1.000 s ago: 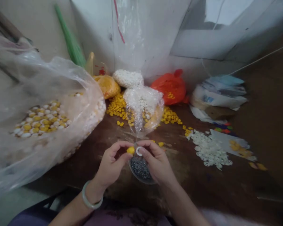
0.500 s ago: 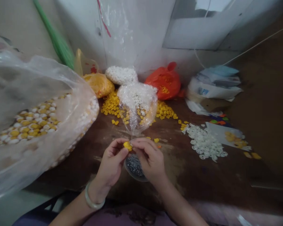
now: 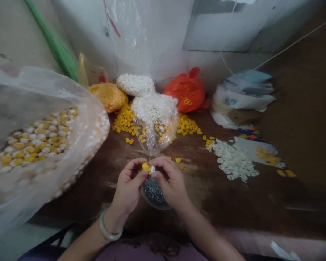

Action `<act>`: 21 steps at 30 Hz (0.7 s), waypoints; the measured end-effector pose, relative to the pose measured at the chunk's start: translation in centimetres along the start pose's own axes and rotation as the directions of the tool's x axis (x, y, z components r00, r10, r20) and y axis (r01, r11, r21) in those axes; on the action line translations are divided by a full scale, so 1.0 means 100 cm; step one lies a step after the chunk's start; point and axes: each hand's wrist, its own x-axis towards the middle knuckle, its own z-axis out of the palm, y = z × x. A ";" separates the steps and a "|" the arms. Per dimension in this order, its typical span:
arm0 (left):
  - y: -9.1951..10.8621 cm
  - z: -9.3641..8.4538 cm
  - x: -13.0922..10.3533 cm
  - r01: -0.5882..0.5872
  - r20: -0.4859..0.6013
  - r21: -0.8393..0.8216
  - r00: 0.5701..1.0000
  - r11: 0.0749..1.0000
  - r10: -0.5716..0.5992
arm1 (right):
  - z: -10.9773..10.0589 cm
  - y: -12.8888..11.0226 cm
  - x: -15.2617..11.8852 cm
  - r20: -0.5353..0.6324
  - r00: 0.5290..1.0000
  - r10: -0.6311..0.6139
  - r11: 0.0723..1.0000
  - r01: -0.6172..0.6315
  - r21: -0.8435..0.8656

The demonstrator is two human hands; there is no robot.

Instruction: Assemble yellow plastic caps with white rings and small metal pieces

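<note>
Between thumb and fingers, my left hand (image 3: pixel 130 185) pinches a small yellow plastic piece (image 3: pixel 146 166). My right hand (image 3: pixel 172 181) pinches a small white plastic piece (image 3: pixel 152 169) against its right side; the two pieces touch. A bowl of small dark metallic bits (image 3: pixel 153 192) stands on the table just below my hands, partly covered by the right one. Beyond my fingers, a clear plastic bag (image 3: pixel 154 112) with white pieces rests on a heap of yellow pieces (image 3: pixel 125 119). A bangle circles my left wrist.
A large clear bag of yellow-and-white pieces (image 3: pixel 40 141) fills the left side. To the right lies a pile of white pieces (image 3: pixel 235 161) beside a flat sheet (image 3: pixel 252 150). A red bag (image 3: pixel 186 90), a yellow bag (image 3: pixel 110 97) and stacked papers (image 3: pixel 244 90) stand along the back.
A white piece now shows at the right side of the yellow piece, between my fingertips. My right fingers have shifted slightly. The view has moved a little.
</note>
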 end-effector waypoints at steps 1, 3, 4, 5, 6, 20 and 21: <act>-0.002 -0.002 0.000 -0.124 -0.001 0.096 0.992 0.988 0.124 | 0.001 0.000 -0.002 -0.015 0.999 0.035 0.999 -0.035 0.018; -0.002 -0.006 0.002 -0.376 0.080 0.276 0.926 0.885 0.368 | 0.003 -0.001 -0.005 -0.018 0.994 0.108 0.992 -0.107 0.067; -0.002 -0.008 0.003 -0.477 0.145 0.338 0.878 0.811 0.456 | 0.002 -0.001 -0.006 -0.012 0.990 0.138 0.986 -0.136 0.098; 0.000 -0.011 0.004 -0.557 0.211 0.376 0.830 0.741 0.516 | 0.002 0.000 -0.006 -0.003 0.987 0.163 0.978 -0.161 0.132; 0.001 -0.013 0.005 -0.613 0.270 0.399 0.789 0.682 0.552 | 0.001 0.000 -0.006 0.009 0.983 0.186 0.968 -0.185 0.169; 0.001 -0.018 0.015 -0.752 0.444 0.358 0.659 0.553 0.607 | -0.005 0.000 -0.005 0.233 0.866 0.442 0.747 -0.499 0.438; 0.001 -0.017 0.015 -0.754 0.442 0.354 0.656 0.553 0.611 | -0.004 0.000 -0.005 0.214 0.875 0.433 0.761 -0.483 0.434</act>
